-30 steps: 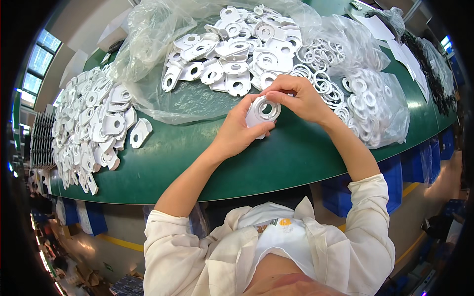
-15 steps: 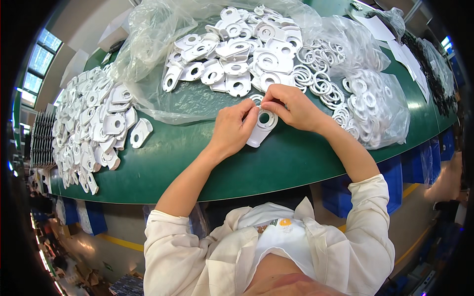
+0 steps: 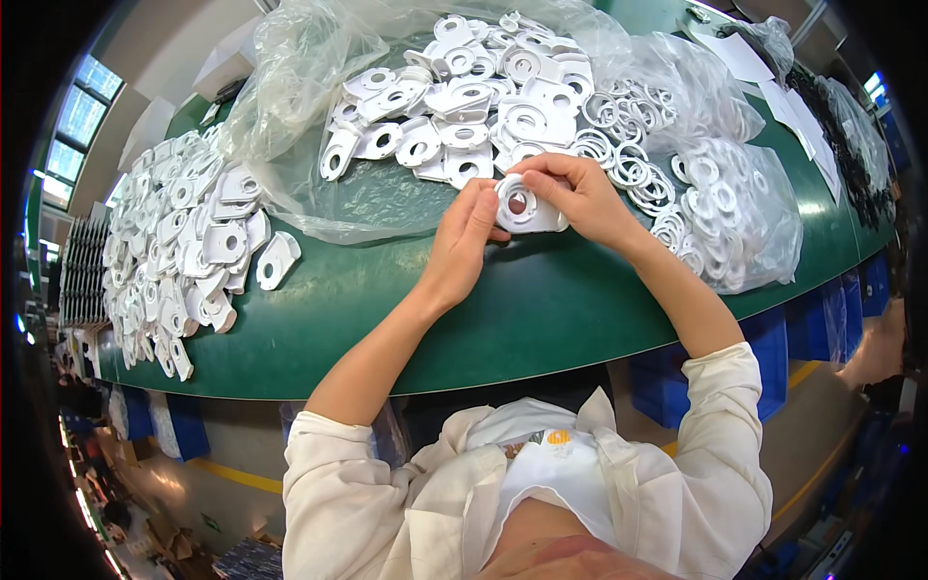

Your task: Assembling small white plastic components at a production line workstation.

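Observation:
Between my two hands is a white plastic part [image 3: 539, 220] with a round hole, held above the green table. A white ring [image 3: 515, 186] appears to lie around its hole. My left hand [image 3: 468, 232] grips the part's left edge, thumb in front and fingers behind. My right hand [image 3: 577, 196] is closed on its upper right side, thumb and forefinger at the rim. Just beyond my hands lies a heap of similar white plastic parts [image 3: 465, 135] on a clear plastic bag. To the right of it are loose white rings [image 3: 633, 166].
More white parts [image 3: 184, 227] are piled on the left of the green table [image 3: 387, 324]. A clear bag of rings [image 3: 749, 217] sits at the right, with white papers [image 3: 804, 126] behind it. Blue bins [image 3: 667, 382] stand below the table edge.
The white part has turned: its narrow end pointed toward me and now points to the right. My left hand has shifted to its left edge, and my right hand has moved slightly right.

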The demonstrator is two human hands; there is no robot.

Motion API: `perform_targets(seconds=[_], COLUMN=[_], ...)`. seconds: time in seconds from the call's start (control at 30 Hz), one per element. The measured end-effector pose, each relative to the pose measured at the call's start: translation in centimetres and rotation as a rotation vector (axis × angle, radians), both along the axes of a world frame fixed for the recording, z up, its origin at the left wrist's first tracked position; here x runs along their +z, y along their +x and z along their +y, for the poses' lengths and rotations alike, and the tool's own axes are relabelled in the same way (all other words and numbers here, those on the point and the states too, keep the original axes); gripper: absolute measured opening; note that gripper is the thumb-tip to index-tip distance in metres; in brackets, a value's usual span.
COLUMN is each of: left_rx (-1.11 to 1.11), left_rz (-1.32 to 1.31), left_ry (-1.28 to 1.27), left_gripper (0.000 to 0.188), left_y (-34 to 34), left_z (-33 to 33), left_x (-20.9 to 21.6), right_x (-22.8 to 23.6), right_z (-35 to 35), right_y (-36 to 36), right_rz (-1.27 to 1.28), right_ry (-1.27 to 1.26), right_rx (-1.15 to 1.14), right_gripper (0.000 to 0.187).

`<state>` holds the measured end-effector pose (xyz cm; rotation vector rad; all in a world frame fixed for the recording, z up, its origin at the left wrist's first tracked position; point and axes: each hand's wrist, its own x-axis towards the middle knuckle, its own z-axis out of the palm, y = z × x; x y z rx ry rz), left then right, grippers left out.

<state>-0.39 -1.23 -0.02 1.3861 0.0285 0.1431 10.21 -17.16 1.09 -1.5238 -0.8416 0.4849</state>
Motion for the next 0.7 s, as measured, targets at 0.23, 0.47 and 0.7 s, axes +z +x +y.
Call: perform_targets(seconds=[0.23, 0.47, 0.7], left_rx=[0.036, 0.165, 0.112], left_rz=[-0.033, -0.054, 0.013], left_ry=[0.466, 0.816, 0.252], left_gripper=[0.024, 0.026, 0.027], left_y=[-0.07, -0.03, -0.04], left_z=[0.44, 0.66, 0.26], left_x=[-0.24, -0.16, 0.32], right_x=[-0.48, -0.39, -0.76], right_z=[-0.01, -0.16, 0.42], right_y=[-0.14, -0.78, -0.28], right_rz=[-0.112, -0.171, 0.169], right_ry=[-0.014, -0.195, 0.012], right_rx=[0.079, 0.068, -0.059], right_gripper=[0.017, 0.014, 0.016])
